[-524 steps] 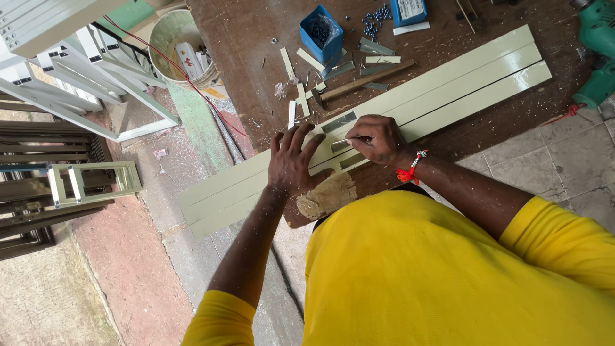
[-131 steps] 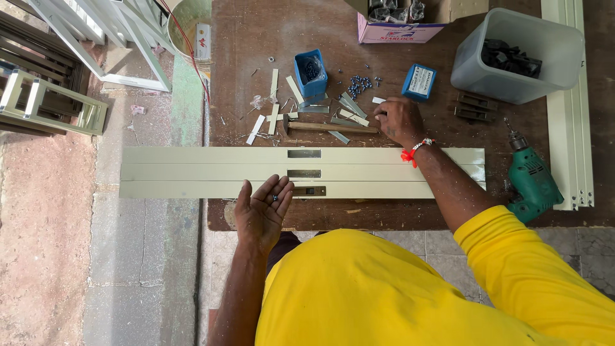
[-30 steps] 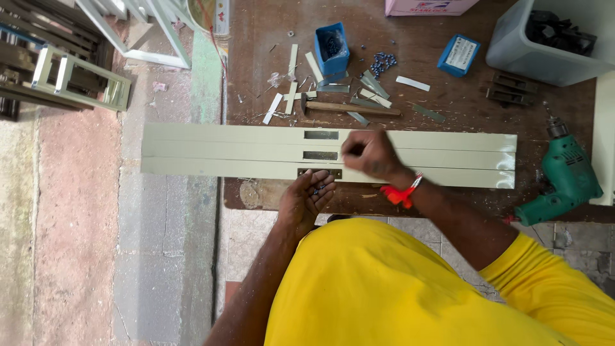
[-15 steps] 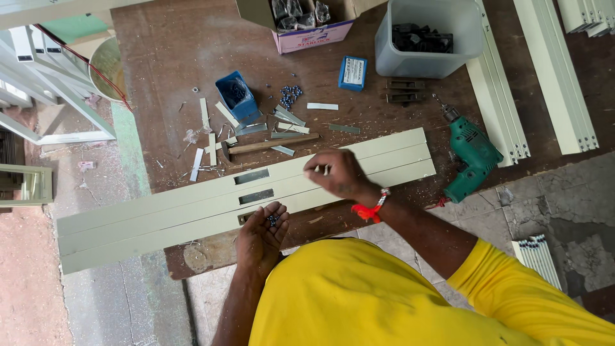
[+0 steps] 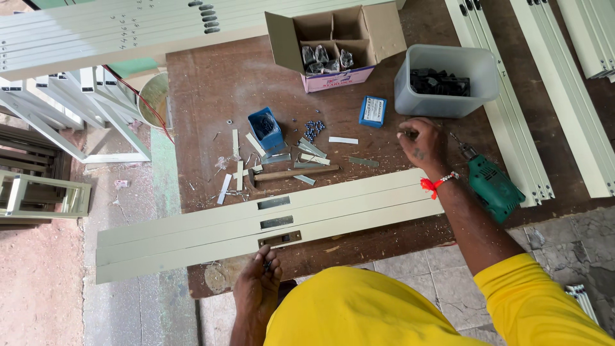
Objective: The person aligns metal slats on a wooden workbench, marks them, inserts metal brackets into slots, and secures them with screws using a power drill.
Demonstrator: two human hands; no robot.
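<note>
A long cream aluminium profile (image 5: 359,208) with three rectangular slots lies across the brown workbench (image 5: 211,83). My left hand (image 5: 257,287) rests at the bench's near edge just below the slots, fingers curled around several small dark screws. My right hand (image 5: 419,142) hovers past the profile, near a grey plastic tub (image 5: 448,106) of black parts, fingers pinched; anything between them is too small to make out. A red band is on that wrist. A green electric drill (image 5: 490,186) lies just right of my right hand.
On the bench: an open cardboard box (image 5: 336,45), a small blue box (image 5: 373,110), a blue cup (image 5: 266,128), a hammer (image 5: 291,173), loose screws and metal offcuts. More cream profiles lie at right (image 5: 544,96) and top left (image 5: 96,38). Window frames (image 5: 45,192) stand left.
My right hand has left the profile and moved away toward the grey tub. My left hand stays at the near edge with the screws. The view has tilted and shifted.
</note>
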